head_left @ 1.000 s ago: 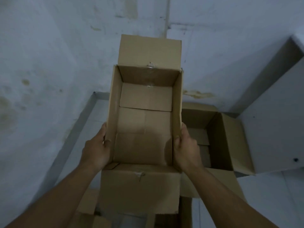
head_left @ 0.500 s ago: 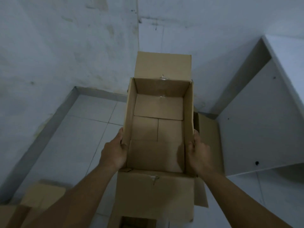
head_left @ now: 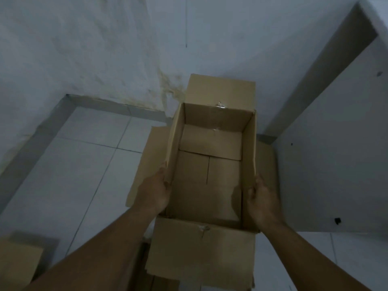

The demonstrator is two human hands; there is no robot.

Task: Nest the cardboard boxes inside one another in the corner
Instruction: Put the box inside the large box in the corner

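Observation:
An open brown cardboard box with its flaps spread out is held in front of me, its inside empty. My left hand grips its left wall and my right hand grips its right wall. Under and around it lies a larger cardboard box, mostly hidden; only its left flap and a strip of its right side show. Both boxes are near the room's corner, by the wall.
A white cabinet panel stands close on the right. Stained white walls meet the tiled floor at a grey skirting. More cardboard lies at the bottom left, and more below the held box.
The held box has moved forward and down over the larger box near the wall. The view has shifted left, showing more floor. Both hands keep their grip.

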